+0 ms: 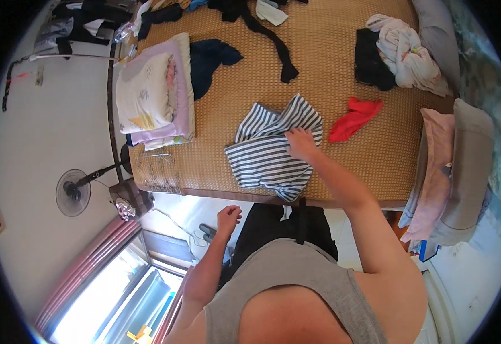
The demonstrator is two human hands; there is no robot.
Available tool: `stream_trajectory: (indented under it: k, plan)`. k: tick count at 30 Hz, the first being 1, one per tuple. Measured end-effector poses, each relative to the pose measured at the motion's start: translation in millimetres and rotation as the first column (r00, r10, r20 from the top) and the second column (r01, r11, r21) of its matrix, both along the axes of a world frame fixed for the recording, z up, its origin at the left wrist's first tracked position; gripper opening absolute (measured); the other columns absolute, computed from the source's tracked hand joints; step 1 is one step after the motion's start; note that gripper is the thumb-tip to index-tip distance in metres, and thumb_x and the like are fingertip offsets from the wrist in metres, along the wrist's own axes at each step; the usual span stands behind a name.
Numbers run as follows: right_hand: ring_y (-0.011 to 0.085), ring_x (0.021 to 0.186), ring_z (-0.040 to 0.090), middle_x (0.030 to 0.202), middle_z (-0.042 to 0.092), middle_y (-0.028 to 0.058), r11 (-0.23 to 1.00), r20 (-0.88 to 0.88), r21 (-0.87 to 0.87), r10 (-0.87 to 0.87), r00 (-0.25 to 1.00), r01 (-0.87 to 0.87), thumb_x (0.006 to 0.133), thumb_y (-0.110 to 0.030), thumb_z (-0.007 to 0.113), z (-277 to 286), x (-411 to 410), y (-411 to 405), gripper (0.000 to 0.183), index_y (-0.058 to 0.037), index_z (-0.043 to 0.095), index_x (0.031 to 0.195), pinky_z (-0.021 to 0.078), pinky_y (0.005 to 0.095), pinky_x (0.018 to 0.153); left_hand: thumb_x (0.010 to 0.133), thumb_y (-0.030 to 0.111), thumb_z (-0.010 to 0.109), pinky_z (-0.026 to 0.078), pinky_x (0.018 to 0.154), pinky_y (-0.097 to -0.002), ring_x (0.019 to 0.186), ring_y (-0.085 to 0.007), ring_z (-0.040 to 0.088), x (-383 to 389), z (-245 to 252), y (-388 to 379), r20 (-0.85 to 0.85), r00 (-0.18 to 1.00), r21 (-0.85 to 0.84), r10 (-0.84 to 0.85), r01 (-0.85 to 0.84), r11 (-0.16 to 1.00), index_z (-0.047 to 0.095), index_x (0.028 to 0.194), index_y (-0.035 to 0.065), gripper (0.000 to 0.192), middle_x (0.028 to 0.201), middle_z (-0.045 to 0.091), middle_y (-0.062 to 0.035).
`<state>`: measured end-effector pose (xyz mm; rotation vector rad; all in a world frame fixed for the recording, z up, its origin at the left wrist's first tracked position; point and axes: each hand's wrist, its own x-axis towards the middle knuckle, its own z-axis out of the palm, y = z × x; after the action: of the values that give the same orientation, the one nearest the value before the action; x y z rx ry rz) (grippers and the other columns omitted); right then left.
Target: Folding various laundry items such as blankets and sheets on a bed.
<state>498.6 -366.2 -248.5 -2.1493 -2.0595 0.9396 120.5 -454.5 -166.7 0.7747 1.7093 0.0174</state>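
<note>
A crumpled garment with grey and white stripes (267, 165) lies on the woven mat (216, 124) covering the bed, close to the edge in front of me. My right hand (301, 144) is on the right part of this cloth, with its fingers curled into the fabric. Low beside my body, off the bed, hangs my left hand (229, 220); its fingers are loosely bent and nothing shows in them. Just right of the striped cloth lies a small red garment (355, 119).
Folded bedding (147, 96) is stacked at left, beside a dark blue garment (214, 60). Wire hangers (159, 172) lie at the near left corner. A black strip of cloth (272, 36), a black folded item (371, 60) and pillows (465, 172) lie farther off. A fan (73, 191) stands left.
</note>
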Motion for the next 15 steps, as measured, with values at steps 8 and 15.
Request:
stream_trajectory:
  k: [8,15]
  plan:
    - [0.0334,0.077,0.064,0.079,0.063,0.0137,0.96,-0.356,0.265,0.18,0.917,-0.085,0.074,-0.01,0.067,73.3,-56.5,-77.5,0.014,-0.0088,0.073,0.087,0.052,0.0449,0.065,0.084,0.019,0.069,0.051,0.09,-0.0415,0.109,-0.034,0.063,-4.2,6.1,50.0,-0.253,0.871,0.446,-0.421,0.491,0.748,0.064,0.12,0.0041,0.039,0.119,0.064,-0.0205]
    - [0.0327,0.078,0.063,0.082,0.062,0.0113,0.961,-0.516,0.277,0.145,0.844,0.004,0.074,-0.002,0.068,196.4,-106.6,-134.6,0.018,-0.0075,0.071,0.09,0.0509,0.0423,0.067,0.066,0.018,0.078,0.04,0.105,-0.0487,0.124,-0.0396,0.05,26.1,-1.5,100.8,-0.326,0.487,0.728,-0.811,0.676,0.113,0.07,0.112,0.0119,0.047,0.133,0.056,-0.0177]
